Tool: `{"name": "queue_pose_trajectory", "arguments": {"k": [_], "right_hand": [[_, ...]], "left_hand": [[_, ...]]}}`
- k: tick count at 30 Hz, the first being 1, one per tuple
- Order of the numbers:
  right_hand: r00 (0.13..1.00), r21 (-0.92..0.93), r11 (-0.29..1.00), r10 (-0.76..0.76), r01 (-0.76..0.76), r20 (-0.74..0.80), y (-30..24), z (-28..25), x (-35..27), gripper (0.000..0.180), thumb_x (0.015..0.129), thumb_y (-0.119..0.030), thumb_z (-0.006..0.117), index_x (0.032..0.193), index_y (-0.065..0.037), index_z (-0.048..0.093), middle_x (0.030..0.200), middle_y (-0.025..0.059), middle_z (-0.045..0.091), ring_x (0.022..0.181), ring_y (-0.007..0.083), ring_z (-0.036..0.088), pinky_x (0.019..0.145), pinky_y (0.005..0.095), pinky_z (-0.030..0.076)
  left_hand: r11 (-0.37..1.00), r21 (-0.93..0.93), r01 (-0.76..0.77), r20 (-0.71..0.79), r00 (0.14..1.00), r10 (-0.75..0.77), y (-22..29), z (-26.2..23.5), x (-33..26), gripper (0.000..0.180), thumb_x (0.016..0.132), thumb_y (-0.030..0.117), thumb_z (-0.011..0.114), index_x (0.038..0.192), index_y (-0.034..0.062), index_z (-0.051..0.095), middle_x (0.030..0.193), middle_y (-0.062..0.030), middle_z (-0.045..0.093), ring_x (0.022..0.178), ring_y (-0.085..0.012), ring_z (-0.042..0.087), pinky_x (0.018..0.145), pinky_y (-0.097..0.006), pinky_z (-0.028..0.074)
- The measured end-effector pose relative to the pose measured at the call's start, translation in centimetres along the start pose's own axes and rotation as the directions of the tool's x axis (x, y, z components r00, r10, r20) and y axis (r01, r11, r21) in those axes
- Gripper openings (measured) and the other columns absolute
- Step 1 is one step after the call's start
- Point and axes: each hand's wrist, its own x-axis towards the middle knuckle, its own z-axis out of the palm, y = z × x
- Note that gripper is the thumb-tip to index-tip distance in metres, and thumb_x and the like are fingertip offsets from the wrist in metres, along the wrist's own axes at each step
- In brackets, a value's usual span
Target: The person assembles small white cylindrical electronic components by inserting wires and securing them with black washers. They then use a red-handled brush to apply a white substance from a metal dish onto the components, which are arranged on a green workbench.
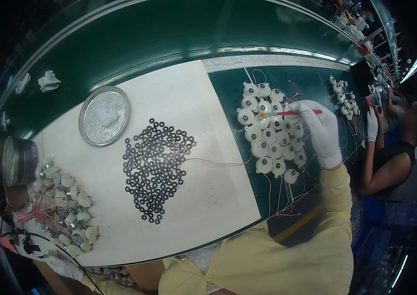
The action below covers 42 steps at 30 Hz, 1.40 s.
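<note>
A red-handled brush point(287, 113) is gripped by the gloved right hand point(320, 132), right of centre, above clustered white round parts point(260, 149). At lower left, the left hand point(67, 268) is seen; its grip cannot be told. Black rings point(158, 169) are spread mid-frame.

A sheet point(215, 194) on the counter point(222, 88) bears washers point(155, 174); a dish point(81, 120) stands behind-left of them, a motor heap point(75, 199) far left. Right of the sheet, motors point(269, 135) lie beneath a brush point(281, 113).
</note>
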Motion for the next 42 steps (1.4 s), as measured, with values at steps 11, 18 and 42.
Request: {"name": "queue_pose_trajectory", "arguments": {"k": [11,18,42], "right_hand": [[0.999,0.005,0.999,0.036,-0.036,-0.030,0.7,-0.2,-0.5,0.024,0.101,-0.011,0.051,0.110,0.005,0.067,0.101,0.0105,0.070,0.088,0.0135,0.068,0.076,0.0243,0.053],[0.998,0.010,0.999,0.050,-0.050,-0.031,1.7,-0.7,-1.0,0.024,0.101,-0.012,0.052,0.110,0.003,0.068,0.100,0.0092,0.071,0.081,0.0106,0.066,0.069,0.0224,0.051],[0.991,0.059,0.997,0.055,-0.049,-0.118,2.2,-1.0,-1.7,0.025,0.102,-0.012,0.052,0.112,0.006,0.067,0.102,0.0112,0.071,0.082,0.0139,0.068,0.072,0.0237,0.051]], "left_hand": [[0.955,-0.258,0.147,-0.023,0.987,-0.158,3.5,-1.2,-0.1,0.035,0.103,0.015,0.049,0.122,-0.0123,0.057,0.125,-0.0283,0.060,0.115,-0.0358,0.059,0.102,-0.037,0.045],[0.973,-0.217,0.082,-0.058,0.994,-0.097,1.4,-0.1,-0.1,0.034,0.103,0.014,0.050,0.123,-0.0120,0.058,0.123,-0.0282,0.061,0.113,-0.0363,0.059,0.101,-0.037,0.046],[0.988,-0.116,0.103,0.004,0.995,-0.104,3.8,-1.5,0.1,0.039,0.102,0.017,0.051,0.124,-0.0145,0.055,0.132,-0.0295,0.055,0.119,-0.0385,0.056,0.105,-0.037,0.043]]}}
